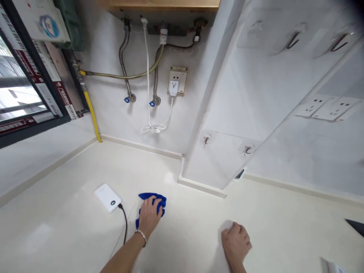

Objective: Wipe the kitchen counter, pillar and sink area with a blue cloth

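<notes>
My left hand [150,215], with a bracelet at the wrist, presses down on a crumpled blue cloth [152,196]. Its fingers are curled over the cloth, which lies on the cream countertop [184,242]. Off to the right, my right hand [236,242] rests on the same countertop with its fingers curled in, and no object shows in it. Left of the cloth lies a white power bank [108,198] with a black cable [125,223] plugged into it.
A yellow pipe [91,115] meets the counter at the back left. Hoses, blue-handled valves [153,103] and a plugged-in socket [178,80] are on the back wall below a heater [165,3]. A boxed column [222,144] with clear hooks juts out. A dark pointed object [355,226] lies far right.
</notes>
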The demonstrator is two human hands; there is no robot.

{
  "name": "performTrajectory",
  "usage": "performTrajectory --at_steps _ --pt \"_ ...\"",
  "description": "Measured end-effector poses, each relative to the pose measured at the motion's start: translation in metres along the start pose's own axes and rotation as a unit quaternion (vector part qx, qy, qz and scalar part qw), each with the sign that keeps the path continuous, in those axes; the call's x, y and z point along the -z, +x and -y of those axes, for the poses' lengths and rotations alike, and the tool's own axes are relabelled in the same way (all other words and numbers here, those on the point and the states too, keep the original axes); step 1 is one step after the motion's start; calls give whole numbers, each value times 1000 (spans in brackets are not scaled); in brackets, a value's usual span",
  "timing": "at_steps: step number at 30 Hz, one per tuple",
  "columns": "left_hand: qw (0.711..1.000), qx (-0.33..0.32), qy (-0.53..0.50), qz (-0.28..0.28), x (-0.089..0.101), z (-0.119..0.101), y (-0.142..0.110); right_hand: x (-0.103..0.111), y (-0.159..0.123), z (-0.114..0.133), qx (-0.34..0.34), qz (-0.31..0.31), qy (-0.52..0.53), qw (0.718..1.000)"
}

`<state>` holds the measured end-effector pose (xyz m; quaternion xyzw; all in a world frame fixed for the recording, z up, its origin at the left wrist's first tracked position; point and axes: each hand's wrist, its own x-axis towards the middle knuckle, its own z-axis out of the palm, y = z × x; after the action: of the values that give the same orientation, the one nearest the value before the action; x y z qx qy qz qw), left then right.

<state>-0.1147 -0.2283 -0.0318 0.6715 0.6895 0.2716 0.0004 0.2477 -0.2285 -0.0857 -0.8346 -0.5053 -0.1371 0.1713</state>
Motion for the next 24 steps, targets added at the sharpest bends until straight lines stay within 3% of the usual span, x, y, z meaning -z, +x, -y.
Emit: performTrajectory --at_steps 5,9,13,24 --pt "995 -74 -49 39 6 -31 -65 0 0 0 -3 9 7 1000" --pt "973 -162 -108 124 8 -34 -83 -1 1 -1 -11 22 21 999" --pt "971 -159 -118 130 8 -21 -55 -2 1 -2 -15 30 35 999" --pt "1000 -15 0 -2 4 53 42 3 -1 -1 -33 19 70 997"
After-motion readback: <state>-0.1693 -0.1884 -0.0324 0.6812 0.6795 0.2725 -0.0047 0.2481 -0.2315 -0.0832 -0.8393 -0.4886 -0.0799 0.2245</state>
